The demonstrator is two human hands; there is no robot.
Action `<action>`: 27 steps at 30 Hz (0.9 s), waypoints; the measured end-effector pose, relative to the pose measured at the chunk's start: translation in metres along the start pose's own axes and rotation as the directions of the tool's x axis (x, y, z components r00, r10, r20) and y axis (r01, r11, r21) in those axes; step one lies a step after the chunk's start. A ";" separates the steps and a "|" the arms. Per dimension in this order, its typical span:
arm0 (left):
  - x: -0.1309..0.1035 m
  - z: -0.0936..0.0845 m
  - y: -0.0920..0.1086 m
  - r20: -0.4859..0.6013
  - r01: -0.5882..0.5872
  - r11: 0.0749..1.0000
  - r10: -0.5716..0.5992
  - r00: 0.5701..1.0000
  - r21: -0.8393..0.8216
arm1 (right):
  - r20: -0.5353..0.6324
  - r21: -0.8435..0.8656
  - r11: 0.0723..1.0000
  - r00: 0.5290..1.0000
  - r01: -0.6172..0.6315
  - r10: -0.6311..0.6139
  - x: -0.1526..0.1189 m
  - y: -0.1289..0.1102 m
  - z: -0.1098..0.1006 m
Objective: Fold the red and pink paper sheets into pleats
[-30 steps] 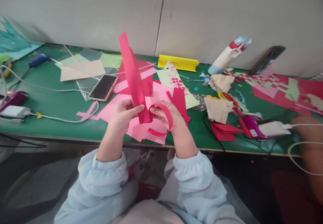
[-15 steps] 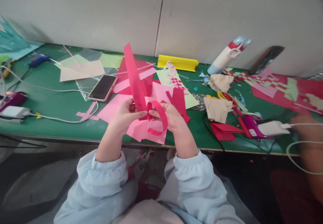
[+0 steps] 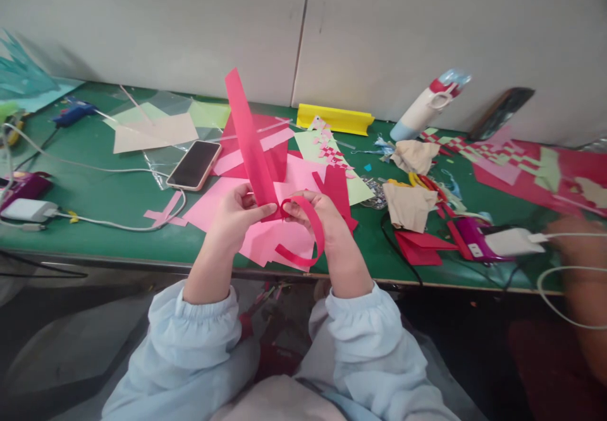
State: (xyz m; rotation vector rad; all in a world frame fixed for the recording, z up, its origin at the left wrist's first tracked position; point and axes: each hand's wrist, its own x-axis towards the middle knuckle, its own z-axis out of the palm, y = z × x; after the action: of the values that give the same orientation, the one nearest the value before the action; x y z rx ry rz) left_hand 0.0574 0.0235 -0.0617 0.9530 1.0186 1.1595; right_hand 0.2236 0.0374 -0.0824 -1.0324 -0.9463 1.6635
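Observation:
Between the thumb and fingers of my left hand (image 3: 239,212) is a long red paper piece (image 3: 246,133), whose folded upper part rises up and to the left. My right hand (image 3: 317,215), close beside it, pinches a narrow red paper strip (image 3: 317,237). The strip makes a small loop at my right fingertips, then curves down over the hand, its loose end pointing left. Pink paper sheets (image 3: 213,203) lie under both hands, with cut red paper (image 3: 337,190) just right of them.
A phone (image 3: 194,165) and pale papers (image 3: 154,133) lie left. Behind is a yellow folded piece (image 3: 334,119). To the right are a bottle (image 3: 424,110), beige cloths (image 3: 411,206), a purple power strip (image 3: 472,237) and another person's blurred arm (image 3: 581,263).
The tall red paper has tilted slightly further left. The narrow strip's curve has widened and shifted right and down, while its small loop at my right fingertips shows more clearly.

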 end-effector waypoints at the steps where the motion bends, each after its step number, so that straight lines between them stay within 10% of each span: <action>1: 0.000 0.000 0.000 0.004 0.001 1.000 -0.001 1.000 0.001 | 0.008 -0.015 1.000 1.000 0.010 -0.010 0.000 0.000 -0.001; 7: 0.000 -0.001 0.000 -0.014 -0.008 1.000 0.008 1.000 0.013 | 0.128 -0.079 0.996 0.992 0.029 -0.019 -0.003 -0.001 -0.003; 27: 0.001 -0.001 -0.003 -0.055 -0.025 1.000 0.025 0.998 0.011 | 0.011 -0.062 0.998 1.000 -0.007 0.007 -0.005 -0.005 -0.005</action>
State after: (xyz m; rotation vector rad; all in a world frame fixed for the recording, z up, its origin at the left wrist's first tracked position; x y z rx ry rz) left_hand 0.0574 0.0242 -0.0654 0.9482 1.0606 1.2082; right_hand 0.2311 0.0349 -0.0781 -1.0693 -1.0080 1.6564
